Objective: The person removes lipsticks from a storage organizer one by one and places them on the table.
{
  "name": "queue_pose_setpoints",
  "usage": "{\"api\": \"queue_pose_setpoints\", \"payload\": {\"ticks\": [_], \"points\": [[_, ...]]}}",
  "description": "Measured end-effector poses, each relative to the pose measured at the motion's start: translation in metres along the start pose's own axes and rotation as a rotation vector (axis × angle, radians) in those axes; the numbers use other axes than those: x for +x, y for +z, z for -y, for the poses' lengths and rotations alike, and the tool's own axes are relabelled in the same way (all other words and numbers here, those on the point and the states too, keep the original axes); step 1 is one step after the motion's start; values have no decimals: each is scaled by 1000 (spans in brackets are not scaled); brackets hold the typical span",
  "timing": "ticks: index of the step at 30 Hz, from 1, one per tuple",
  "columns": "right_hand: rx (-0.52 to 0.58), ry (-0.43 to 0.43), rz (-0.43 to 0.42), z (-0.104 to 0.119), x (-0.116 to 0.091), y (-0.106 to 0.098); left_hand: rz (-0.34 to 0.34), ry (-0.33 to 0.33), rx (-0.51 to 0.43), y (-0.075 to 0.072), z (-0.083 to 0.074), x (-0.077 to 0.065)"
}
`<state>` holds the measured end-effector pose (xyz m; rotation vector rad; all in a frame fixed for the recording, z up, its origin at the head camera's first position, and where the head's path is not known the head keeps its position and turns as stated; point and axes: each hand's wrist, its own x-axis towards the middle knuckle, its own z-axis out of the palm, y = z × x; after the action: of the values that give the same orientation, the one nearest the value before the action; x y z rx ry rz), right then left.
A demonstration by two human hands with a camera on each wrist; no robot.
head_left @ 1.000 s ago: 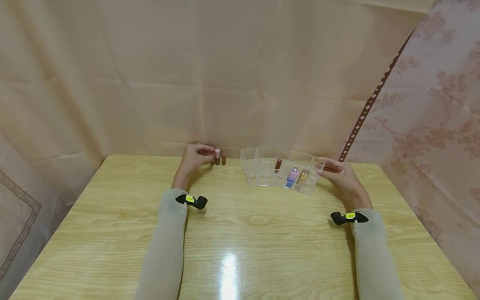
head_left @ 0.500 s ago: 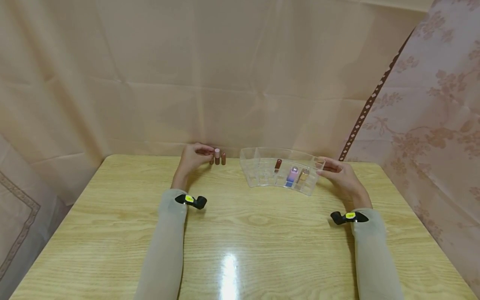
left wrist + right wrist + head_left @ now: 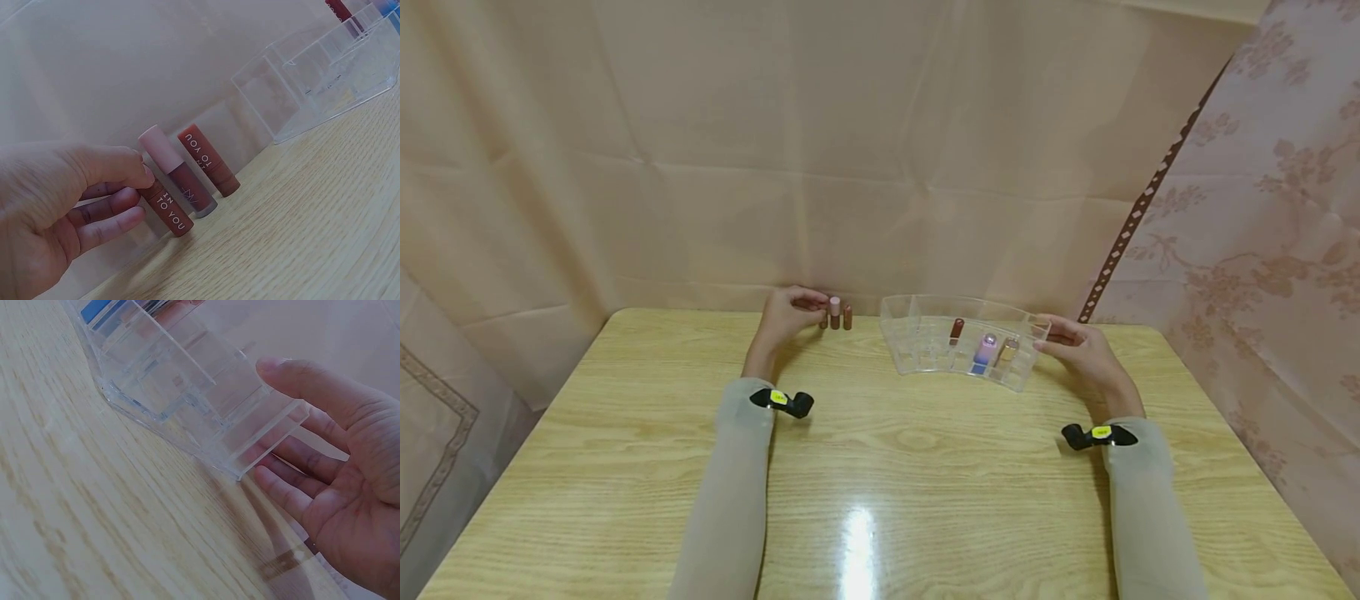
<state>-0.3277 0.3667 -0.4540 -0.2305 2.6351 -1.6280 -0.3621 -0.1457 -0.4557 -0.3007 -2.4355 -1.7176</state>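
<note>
In the left wrist view, my left hand (image 3: 75,206) pinches the top of a reddish-brown lip tube (image 3: 169,215) lettered "INTO YOU", its base at the table. Close beside it stands a lip gloss tube (image 3: 190,190) with a pink cap and dark body. Another "INTO YOU" lip tube (image 3: 209,164) is upright just past that. My right hand (image 3: 1078,350) holds the right end of a clear, curved organizer (image 3: 898,337), thumb over its end wall and fingers behind. Inside are a dark red tube (image 3: 956,332), a pink-and-blue bottle (image 3: 986,353) and a gold-toned bottle (image 3: 1008,351).
The wood-grain table (image 3: 910,467) carries everything, with the tubes and organizer near its back edge. A beige cloth (image 3: 850,167) hangs right behind them, and a floral cloth (image 3: 1285,208) hangs on the right. Several organizer compartments toward the left hold nothing visible.
My left hand has shifted very slightly left with the pinched lip tube, so a little more of that tube shows beside the pink-capped gloss. My right hand and the organizer have stayed put.
</note>
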Motion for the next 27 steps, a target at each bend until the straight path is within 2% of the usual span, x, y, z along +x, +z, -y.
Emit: {"api": "queue_pose_setpoints", "payload": {"ticks": [4,11,19,27], "points": [[-34,28,9,0,1,-1,6,-14,-4,0,0,0],[-21,-5,14,-2,2,-1,13,-20,1,1,0,0],[-71,-3,-3,-2,1,-2,10,-10,12,3,0,1],[-24,-6,5,-1,1,0,-1,-31,-2,2,-1,0]]}}
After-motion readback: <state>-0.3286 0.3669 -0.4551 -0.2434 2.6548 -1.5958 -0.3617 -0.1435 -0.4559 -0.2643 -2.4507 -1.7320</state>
